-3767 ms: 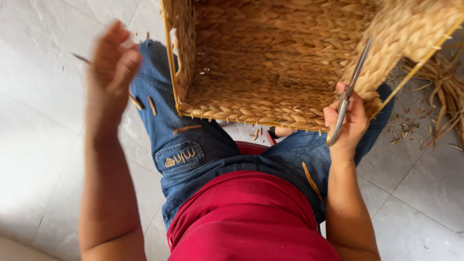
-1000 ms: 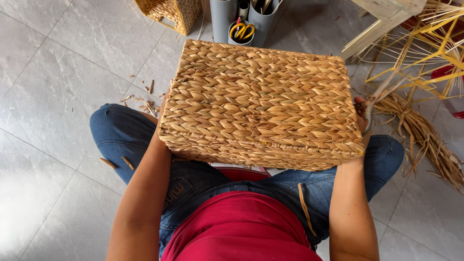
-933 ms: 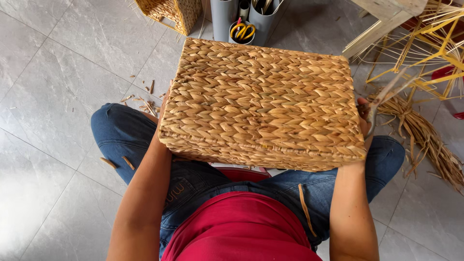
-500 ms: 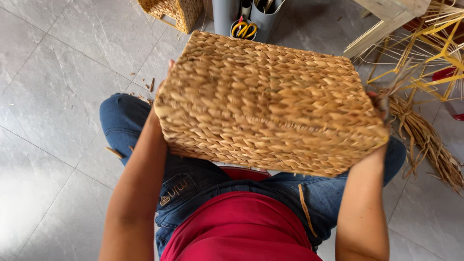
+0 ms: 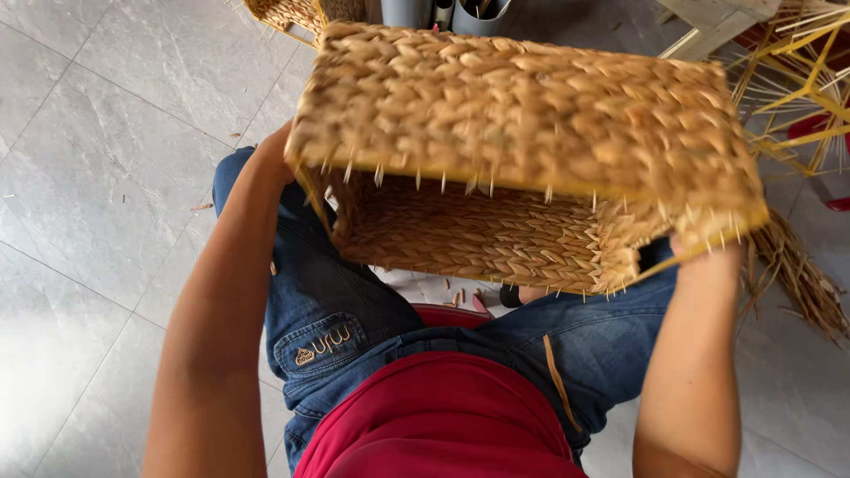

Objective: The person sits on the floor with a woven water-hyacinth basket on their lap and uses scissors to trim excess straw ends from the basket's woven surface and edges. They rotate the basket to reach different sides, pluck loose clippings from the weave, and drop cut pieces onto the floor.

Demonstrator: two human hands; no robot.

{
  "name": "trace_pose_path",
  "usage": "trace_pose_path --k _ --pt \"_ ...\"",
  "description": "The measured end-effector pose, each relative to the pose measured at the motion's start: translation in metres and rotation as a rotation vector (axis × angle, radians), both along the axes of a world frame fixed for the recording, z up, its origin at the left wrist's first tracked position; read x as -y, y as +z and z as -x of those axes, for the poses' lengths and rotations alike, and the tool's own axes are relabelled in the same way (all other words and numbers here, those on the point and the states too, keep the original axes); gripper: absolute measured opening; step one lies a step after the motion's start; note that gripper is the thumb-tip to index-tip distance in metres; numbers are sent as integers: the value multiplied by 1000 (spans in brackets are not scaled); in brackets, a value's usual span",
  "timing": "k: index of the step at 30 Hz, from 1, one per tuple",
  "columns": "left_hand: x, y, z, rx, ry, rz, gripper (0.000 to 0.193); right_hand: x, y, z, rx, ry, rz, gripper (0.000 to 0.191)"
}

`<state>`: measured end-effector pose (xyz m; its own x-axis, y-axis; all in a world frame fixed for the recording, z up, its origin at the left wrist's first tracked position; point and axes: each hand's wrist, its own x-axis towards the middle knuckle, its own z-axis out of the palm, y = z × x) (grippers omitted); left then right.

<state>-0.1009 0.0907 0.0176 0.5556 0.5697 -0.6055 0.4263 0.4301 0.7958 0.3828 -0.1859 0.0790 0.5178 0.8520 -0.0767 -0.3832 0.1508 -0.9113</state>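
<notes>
Both hands hold a rectangular basket of coarse, golden braided straw [image 5: 531,124] between them above the lap, its opening tilted toward the person: the left hand [image 5: 276,150] presses its left end, the right hand [image 5: 699,257] clasps its right rim. Short cut stalk ends bristle along the rim between the grips. Below lies a floor of large, glossy grey tiles [image 5: 97,177], with loose dry straw [image 5: 797,274] just right of the right grip.

A pale grey tiled floor [image 5: 97,159] carries scattered straw scraps. A second woven straw basket [image 5: 288,13] sits beside grey cylindrical containers [image 5: 443,12]. Loose dried straw bundle [image 5: 797,274] lies near a yellow wire frame [image 5: 797,80].
</notes>
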Motion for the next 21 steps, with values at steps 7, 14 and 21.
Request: trace_pose_path --k 7,14,21 --pt "45 22 -4 494 233 -487 49 -13 -86 -4 77 -221 151 33" --pt "84 25 -30 -15 329 -1063 49 -6 -94 0 166 -214 192 23" --pt "125 26 -14 -121 280 -1026 56 24 -97 5 180 -199 162 25"
